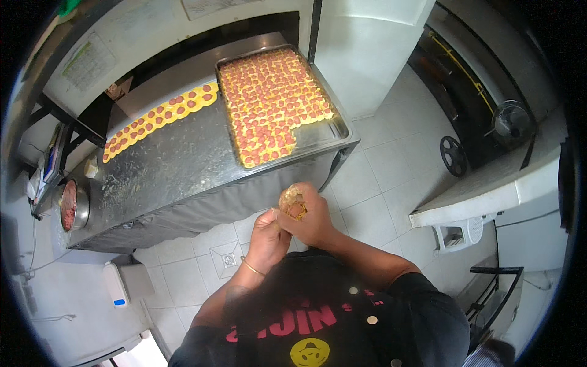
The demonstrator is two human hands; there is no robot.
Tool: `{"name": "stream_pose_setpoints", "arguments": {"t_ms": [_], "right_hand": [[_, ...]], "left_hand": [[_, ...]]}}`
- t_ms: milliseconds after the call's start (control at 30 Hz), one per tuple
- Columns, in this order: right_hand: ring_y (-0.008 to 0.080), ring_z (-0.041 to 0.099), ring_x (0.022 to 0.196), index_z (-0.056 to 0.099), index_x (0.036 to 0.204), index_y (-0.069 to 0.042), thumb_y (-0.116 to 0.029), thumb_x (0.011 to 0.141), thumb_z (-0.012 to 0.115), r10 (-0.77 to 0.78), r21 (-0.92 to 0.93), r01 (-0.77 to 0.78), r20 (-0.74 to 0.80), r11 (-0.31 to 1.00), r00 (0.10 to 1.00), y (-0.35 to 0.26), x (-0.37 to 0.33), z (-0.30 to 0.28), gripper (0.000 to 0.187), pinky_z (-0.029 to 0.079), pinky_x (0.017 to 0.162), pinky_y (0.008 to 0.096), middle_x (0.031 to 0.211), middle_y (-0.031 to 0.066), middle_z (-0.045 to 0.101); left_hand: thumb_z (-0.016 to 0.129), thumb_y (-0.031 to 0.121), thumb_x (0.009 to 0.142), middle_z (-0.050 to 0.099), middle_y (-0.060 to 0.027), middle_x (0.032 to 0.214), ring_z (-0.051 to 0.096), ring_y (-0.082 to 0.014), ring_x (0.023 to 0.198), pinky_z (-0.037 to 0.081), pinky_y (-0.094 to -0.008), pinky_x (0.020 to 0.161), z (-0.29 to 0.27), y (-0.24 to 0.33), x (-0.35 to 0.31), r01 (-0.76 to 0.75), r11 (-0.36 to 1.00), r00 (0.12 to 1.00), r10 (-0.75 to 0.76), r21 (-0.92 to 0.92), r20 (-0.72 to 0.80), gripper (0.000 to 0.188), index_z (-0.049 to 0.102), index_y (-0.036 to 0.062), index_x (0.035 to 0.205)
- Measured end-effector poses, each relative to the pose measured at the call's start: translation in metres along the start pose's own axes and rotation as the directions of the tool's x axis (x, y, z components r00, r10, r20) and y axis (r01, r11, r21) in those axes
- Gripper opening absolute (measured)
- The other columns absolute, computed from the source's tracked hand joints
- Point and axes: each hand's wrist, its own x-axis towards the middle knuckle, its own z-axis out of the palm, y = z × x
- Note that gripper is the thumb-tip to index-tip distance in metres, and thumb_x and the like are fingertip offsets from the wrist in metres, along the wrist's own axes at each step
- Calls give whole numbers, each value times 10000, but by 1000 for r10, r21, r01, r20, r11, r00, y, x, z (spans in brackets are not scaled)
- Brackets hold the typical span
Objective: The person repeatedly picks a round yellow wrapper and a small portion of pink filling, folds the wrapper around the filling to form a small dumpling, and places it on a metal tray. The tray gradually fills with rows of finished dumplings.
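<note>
Close in front of my body, both hands meet around a small pale thing with a yellowish edge and a brownish-orange middle (296, 207); its kind I cannot make out. My right hand (315, 219) is curled around it. My left hand (269, 237) is closed, its fingertips pressed together against the right hand's fingers. Beyond them, on the dark table (183, 156), a metal tray (321, 131) holds rows of yellow dough pieces topped with reddish meat (269, 92). Its near right corner shows bare metal. To the left lies a strip of yellow dough rounds with meat balls (160, 117).
At the table's left end stands a steel bowl of reddish ground meat (70, 205), with a small pale lump (91, 167) behind it. A bin (125, 283) and a floor drain (228, 260) are below. On the right are a black handwheel (453, 156) and a white stool (458, 234).
</note>
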Motion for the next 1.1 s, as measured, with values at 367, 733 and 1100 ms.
{"name": "stream_pose_setpoints", "arguments": {"t_ms": [367,733,1100], "right_hand": [[337,696,879,657,1120,-55,-183,785,826,-25,55,18,126,998,992,88,88,-77,397,559,803,410,936,119,705],[384,621,1119,629,1239,-32,-188,792,799,-158,-12,199,564,980,811,129,149,-97,504,520,928,467,1241,202,576],[353,632,782,651,910,-36,-145,745,730,-53,-227,322,738,919,673,210,255,-85,213,484,687,449,801,160,610]], "left_hand": [[474,371,1090,576,-171,1454,557,-271,1340,440,-430,1123,72,-18,105,107,973,992,-119,-204,-45,540,478,-10,1474],[456,576,1062,641,-236,1345,625,-324,1253,454,-462,1100,33,-11,127,-8,998,963,-10,-62,-271,767,332,9,1563],[801,373,838,278,-293,1639,118,-512,1556,123,-597,1244,-2,22,197,-163,-310,929,271,937,252,484,758,-21,1115]]}}
